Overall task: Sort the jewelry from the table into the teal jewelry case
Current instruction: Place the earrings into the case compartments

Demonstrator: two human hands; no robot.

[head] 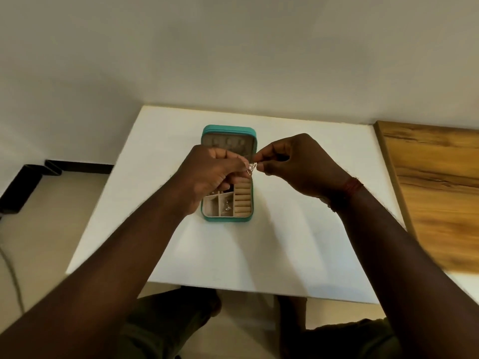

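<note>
Teal case (207, 130) is lying open mid-tabletop (311, 229), nearer the far edge; left hand (215, 174) and right hand (298, 167) are hovering above it, fingertips pinching one small shiny jewelry piece (251, 168) between them; another trinket (226, 207) is lying in a near compartment.

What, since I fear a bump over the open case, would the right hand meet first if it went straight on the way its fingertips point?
The left hand, most likely: the right hand points leftward at it, with only the small jewelry piece both pinch between them. Depth is unclear.
</note>
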